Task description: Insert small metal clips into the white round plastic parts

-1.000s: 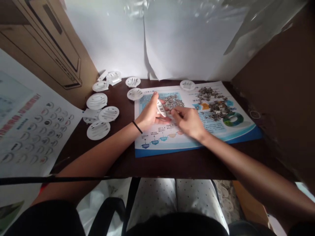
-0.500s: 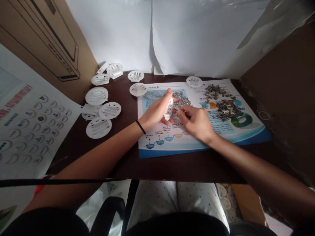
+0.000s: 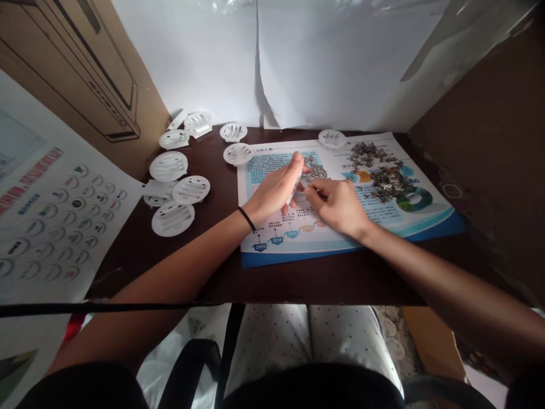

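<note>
The left hand (image 3: 275,190) clamps a slim white plastic slotted piece (image 3: 293,193) just beside the right hand (image 3: 336,207), its pinched contents unclear, and a slip could scatter the heap of small grey metal bits (image 3: 314,169) on the printed blue-and-white leaflet (image 3: 383,218).

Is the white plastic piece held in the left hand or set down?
Held: the white plastic piece sits mostly hidden in the left hand, only an edge showing.

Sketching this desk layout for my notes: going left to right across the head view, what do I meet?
Printed sheet of round icons, white plastic discs, left hand, right hand, heap of metal pieces
</note>
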The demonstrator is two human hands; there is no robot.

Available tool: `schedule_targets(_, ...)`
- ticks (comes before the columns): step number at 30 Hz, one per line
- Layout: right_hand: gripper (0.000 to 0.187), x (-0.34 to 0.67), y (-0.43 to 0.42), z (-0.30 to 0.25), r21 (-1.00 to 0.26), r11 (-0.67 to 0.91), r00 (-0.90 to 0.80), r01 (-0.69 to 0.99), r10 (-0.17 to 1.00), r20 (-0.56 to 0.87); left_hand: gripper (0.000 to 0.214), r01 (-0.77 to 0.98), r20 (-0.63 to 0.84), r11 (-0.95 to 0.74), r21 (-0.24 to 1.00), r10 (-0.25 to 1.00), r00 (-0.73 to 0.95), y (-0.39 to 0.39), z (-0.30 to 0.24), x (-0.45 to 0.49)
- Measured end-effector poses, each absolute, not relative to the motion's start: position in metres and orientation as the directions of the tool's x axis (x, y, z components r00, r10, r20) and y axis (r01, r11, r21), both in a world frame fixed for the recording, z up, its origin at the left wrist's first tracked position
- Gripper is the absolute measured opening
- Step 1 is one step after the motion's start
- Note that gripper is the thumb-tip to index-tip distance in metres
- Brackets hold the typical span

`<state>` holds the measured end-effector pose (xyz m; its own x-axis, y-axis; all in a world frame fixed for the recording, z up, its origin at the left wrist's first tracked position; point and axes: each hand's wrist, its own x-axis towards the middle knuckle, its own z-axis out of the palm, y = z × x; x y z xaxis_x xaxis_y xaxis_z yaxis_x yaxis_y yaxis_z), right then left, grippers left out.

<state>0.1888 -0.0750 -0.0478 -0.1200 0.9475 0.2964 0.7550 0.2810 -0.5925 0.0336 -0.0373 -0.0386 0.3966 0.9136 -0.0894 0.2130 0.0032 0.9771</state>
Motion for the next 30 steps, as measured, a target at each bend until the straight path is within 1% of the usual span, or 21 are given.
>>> schedule_targets(2,0.029,0.189,-0.075,-0.047,-0.6,0.275,-0.118,0.751,0.95,0.288,0.075,0.203,-0.073,-0.007,0.979,0.92,0.386,-0.039,-0.037,0.034)
schedule_targets(8,0.03,0.189,-0.075,-0.045,-0.617,0.253,-0.116,0.745,0.96,0.254,0.078,0.255,-0.105,-0.012,0.967,0.892,0.44,-0.039,-0.038,0.033)
schedule_targets(13,0.028,0.188,-0.074,-0.046,-0.617,0.247,-0.107,0.747,0.961,0.255,0.071,0.16,-0.075,0.009,0.987,0.909,0.411,-0.037,-0.046,0.036)
schedule_targets(16,0.028,0.188,-0.074,-0.046,-0.625,0.244,-0.107,0.742,0.963,0.249,0.065,0.101,-0.059,0.026,0.995,0.939,0.338,-0.036,-0.051,0.039)
schedule_targets(18,0.028,0.189,-0.074,-0.046,-0.63,0.241,-0.113,0.738,0.965,0.236,0.064,0.079,-0.081,0.06,0.995,0.949,0.303,-0.035,-0.052,0.039)
schedule_targets(22,0.026,0.19,-0.074,-0.048,-0.619,0.261,-0.162,0.741,0.964,0.213,0.067,0.131,-0.146,0.109,0.985,0.936,0.32,-0.036,-0.049,0.038)
schedule_targets(25,0.026,0.19,-0.074,-0.049,-0.595,0.275,-0.192,0.755,0.961,0.2,0.067,0.16,-0.151,0.102,0.982,0.932,0.33,-0.037,-0.047,0.037)
schedule_targets(30,0.025,0.187,-0.073,-0.048,-0.55,0.272,-0.204,0.79,0.962,0.183,0.066,0.152,-0.155,0.112,0.982,0.939,0.306,-0.034,-0.051,0.037)
